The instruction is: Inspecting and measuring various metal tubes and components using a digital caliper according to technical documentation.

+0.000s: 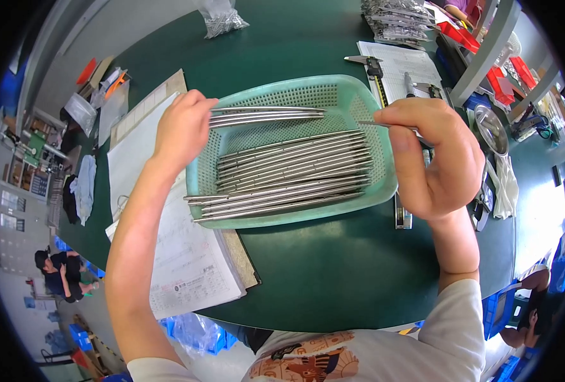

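My left hand [183, 130] is closed round the left ends of a few slim metal rods [269, 116], which lie across the far side of a pale green perforated basket [282, 97]. Many more shiny metal rods [295, 164] lie side by side in the basket, some with ends resting over its near left rim. At the basket's right rim, my right hand [441, 156] pinches a thin metal piece [373, 123] between thumb and forefinger. Its tip points left toward the rods in my left hand; its other end is hidden by my fingers.
Papers and an open binder [196, 270] lie left of the basket. A caliper [373, 67] rests on a sheet behind it. Bagged metal parts [397, 22] are stacked at the back. Right are a metal bowl [491, 130] and white gloves [505, 188]. A person [63, 274] sits far left.
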Demonstrator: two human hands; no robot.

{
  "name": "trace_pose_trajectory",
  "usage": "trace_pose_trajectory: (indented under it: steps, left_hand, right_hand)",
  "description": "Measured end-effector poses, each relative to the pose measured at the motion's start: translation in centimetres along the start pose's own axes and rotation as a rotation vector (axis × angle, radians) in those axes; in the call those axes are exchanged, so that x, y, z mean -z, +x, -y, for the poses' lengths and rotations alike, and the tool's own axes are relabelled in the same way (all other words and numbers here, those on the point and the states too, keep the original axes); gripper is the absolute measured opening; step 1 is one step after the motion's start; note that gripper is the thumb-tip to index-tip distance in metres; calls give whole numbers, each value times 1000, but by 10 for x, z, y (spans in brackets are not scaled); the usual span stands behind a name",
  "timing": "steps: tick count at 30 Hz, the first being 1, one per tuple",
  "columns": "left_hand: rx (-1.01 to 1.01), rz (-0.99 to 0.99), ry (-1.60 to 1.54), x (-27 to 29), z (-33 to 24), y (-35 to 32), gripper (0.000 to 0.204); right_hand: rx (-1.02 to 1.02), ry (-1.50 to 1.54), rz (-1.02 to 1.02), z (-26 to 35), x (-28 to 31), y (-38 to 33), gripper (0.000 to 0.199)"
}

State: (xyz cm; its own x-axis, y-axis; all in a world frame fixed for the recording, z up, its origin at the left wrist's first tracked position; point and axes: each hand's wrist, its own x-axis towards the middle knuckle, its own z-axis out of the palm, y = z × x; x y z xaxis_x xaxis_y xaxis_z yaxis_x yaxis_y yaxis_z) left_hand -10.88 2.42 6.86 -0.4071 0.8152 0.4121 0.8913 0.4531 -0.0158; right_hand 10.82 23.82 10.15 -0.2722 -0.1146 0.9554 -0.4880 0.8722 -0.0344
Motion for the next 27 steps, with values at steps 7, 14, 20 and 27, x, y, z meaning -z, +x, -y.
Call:
trace_pose_trajectory:
  steps: [7, 14, 20, 27]
  left_hand:
    - [-60, 464, -142, -31, -36, -12, 16]
    - [75, 553, -89, -43, -36, -9, 15]
    - [51, 509, -64, -26, -47, -10, 10]
    - [317, 423, -289, 40, -78, -29, 10]
  right_hand:
    - [-15, -11, 51, -1, -4, -2, 13]
    - [-11, 6, 57, -3, -6, -4, 12]
    - [-19, 25, 74, 0, -7, -4, 13]
    - [-34, 64, 219, 4, -24, -21, 11]
